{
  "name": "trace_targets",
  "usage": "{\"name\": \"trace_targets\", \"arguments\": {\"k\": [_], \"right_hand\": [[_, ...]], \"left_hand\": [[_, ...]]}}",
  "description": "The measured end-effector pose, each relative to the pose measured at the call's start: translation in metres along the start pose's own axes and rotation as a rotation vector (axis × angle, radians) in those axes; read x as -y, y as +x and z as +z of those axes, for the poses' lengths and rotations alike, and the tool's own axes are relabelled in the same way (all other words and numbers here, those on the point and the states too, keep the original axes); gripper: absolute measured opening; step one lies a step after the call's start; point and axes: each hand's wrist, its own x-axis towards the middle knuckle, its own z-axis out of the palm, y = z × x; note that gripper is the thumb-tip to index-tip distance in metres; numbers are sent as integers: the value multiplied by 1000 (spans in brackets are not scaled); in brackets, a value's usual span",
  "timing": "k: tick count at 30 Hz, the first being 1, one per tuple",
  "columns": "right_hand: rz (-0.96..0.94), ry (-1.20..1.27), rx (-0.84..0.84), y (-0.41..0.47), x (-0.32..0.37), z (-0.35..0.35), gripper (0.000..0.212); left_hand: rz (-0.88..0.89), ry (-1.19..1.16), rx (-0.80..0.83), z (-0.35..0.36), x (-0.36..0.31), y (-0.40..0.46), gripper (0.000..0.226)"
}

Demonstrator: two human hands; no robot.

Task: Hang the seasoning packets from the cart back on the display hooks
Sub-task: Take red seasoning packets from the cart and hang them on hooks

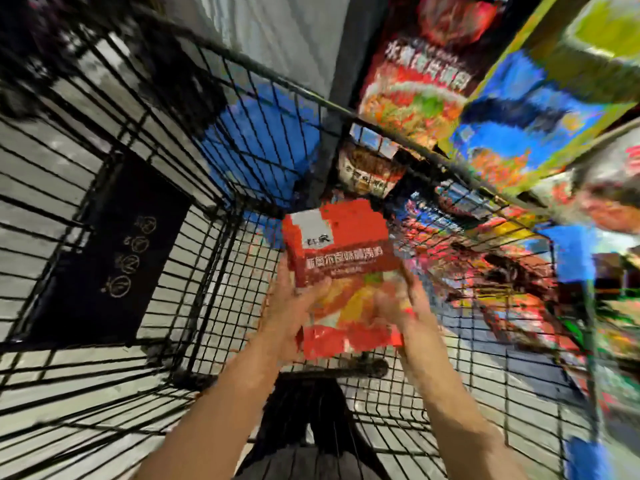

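Currently we grip one red seasoning packet (341, 271), white Chinese lettering blurred, left hand (291, 306) and right hand (398, 303) fingers curled round its lower edges, above black wire cart (214, 271)

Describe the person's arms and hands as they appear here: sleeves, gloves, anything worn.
Both forearms are bare up to the frame's lower edge, with no sleeve visible. The left hand and right hand wear no gloves. No watch or bracelet shows; the blur hides any rings.

Cart basket (194, 237) open from above; black wire walls enclose its sides. Hanging seasoning packets (415, 81) crowd the upper right, close over the cart rim (450, 161). Right side blurred.
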Motion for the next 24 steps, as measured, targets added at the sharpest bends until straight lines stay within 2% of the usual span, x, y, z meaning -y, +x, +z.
{"name": "trace_targets", "arguments": {"k": [3, 7, 13, 15, 18, 20, 22, 24], "right_hand": [[-143, 169, -107, -40, 25, -18, 77], [-208, 217, -137, -87, 45, -49, 78], [-315, 246, -207, -146, 63, -105, 68], [-343, 234, -236, -170, 63, -130, 77], [-385, 176, -345, -208, 54, -177, 54], [-443, 176, -411, -233, 45, -211, 51], [-487, 224, -476, -258, 34, -250, 55], [-510, 289, -521, -283, 23, -292, 59]], "left_hand": [[12, 38, 25, 32, 7, -47, 102], [-14, 158, 170, 64, 8, -90, 113], [177, 262, 428, 127, 11, -127, 99], [228, 273, 505, 153, 18, -145, 109], [242, 271, 624, 197, 42, -174, 99], [272, 287, 639, 228, 67, -193, 90], [308, 290, 615, 260, 96, -215, 90], [265, 237, 664, 293, 127, -238, 87]]}}
